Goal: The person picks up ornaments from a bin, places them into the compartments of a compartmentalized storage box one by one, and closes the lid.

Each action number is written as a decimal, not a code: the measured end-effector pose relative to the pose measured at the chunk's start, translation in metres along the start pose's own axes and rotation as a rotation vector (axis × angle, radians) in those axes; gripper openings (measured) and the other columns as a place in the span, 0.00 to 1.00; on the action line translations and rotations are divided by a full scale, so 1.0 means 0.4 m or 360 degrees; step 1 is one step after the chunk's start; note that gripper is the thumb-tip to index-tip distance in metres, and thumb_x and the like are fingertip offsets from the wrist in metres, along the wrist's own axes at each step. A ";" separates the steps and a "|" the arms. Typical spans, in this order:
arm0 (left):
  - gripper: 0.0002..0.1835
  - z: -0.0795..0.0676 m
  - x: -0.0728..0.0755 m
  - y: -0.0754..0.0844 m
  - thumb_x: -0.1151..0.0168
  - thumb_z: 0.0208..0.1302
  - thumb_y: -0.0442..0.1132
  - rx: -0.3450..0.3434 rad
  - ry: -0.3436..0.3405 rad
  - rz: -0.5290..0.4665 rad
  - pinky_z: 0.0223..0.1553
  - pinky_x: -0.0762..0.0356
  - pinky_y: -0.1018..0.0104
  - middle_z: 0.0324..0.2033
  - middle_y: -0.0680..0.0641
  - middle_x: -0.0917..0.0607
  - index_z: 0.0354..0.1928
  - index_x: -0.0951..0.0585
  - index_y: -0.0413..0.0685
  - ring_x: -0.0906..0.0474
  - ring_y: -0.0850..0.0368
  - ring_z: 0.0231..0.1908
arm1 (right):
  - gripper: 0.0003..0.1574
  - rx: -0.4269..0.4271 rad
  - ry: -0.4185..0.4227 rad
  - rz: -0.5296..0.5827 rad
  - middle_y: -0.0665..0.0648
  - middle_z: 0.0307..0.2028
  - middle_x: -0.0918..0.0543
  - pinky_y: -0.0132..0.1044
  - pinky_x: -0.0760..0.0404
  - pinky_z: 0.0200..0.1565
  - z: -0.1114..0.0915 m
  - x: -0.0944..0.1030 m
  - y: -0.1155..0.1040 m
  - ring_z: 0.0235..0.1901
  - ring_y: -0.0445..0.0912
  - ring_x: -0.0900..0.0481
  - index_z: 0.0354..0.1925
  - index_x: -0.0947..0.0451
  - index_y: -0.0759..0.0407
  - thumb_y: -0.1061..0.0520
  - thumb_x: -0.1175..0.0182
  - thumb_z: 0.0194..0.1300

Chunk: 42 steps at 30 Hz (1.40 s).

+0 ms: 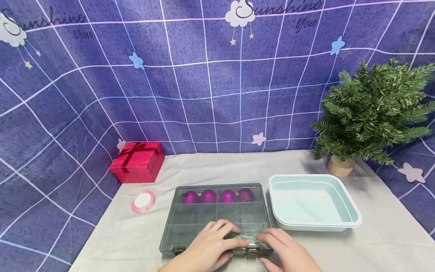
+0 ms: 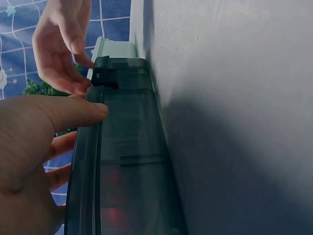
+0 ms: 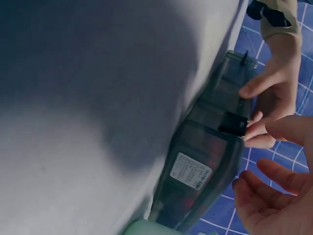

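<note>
A lidded, see-through grey compartment box (image 1: 190, 213) lies on the table with several purple baubles (image 1: 209, 196) inside its back row. My left hand (image 1: 212, 243) grips the box's front edge, fingers over the lid and thumb (image 2: 93, 111) on the front side. Beside that thumb sits a dark latch (image 3: 232, 124). My right hand (image 1: 285, 249) is at the front right corner, its fingers loosely bent over the lid's edge and the thumb held apart from the front. A white barcode label (image 3: 190, 170) shows on the box's front side.
Right of the box stands a pale blue tray (image 1: 314, 228), close to its side. A small artificial fir tree (image 1: 370, 113) on a wooden base rises at the back right. To the left are a pink ribbon roll (image 1: 143, 201) and a red gift box (image 1: 137, 162).
</note>
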<state>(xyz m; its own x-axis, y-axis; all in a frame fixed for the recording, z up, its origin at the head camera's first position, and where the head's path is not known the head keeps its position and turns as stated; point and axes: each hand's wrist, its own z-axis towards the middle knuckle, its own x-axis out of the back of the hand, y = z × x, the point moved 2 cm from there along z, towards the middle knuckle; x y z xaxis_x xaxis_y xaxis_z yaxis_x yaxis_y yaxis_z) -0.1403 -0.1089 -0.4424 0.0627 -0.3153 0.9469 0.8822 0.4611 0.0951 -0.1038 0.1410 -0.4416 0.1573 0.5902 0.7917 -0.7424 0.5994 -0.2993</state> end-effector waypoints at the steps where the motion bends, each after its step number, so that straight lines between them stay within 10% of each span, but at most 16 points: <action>1: 0.29 0.000 -0.001 0.000 0.27 0.62 0.42 -0.0002 0.0000 -0.0001 0.52 0.25 0.58 0.58 0.57 0.23 0.64 0.20 0.69 0.31 0.58 0.61 | 0.28 0.0012 -0.0001 -0.0019 0.43 0.51 0.21 0.39 0.17 0.42 0.004 -0.004 0.001 0.49 0.42 0.21 0.54 0.20 0.51 0.49 0.23 0.57; 10: 0.28 0.004 -0.004 -0.004 0.26 0.60 0.42 -0.0026 0.0029 0.0018 0.51 0.25 0.59 0.58 0.57 0.23 0.63 0.20 0.69 0.31 0.58 0.60 | 0.25 0.0121 0.0064 -0.0249 0.43 0.45 0.24 0.37 0.20 0.44 0.028 -0.036 0.012 0.44 0.42 0.26 0.45 0.19 0.51 0.48 0.22 0.51; 42: 0.26 0.003 0.007 0.000 0.28 0.63 0.41 0.0001 0.0011 -0.0061 0.52 0.25 0.58 0.58 0.57 0.23 0.63 0.20 0.68 0.31 0.58 0.61 | 0.18 0.0152 0.0149 -0.0101 0.38 0.38 0.25 0.29 0.27 0.42 0.034 -0.052 0.018 0.38 0.36 0.30 0.38 0.17 0.50 0.54 0.22 0.47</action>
<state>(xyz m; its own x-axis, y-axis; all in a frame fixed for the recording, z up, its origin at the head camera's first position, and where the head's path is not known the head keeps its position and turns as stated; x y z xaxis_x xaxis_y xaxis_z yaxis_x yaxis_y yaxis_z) -0.1405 -0.1088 -0.4395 0.0321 -0.3385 0.9404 0.8837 0.4492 0.1315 -0.1212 0.1257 -0.4532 0.2627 0.6034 0.7530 -0.7868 0.5856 -0.1948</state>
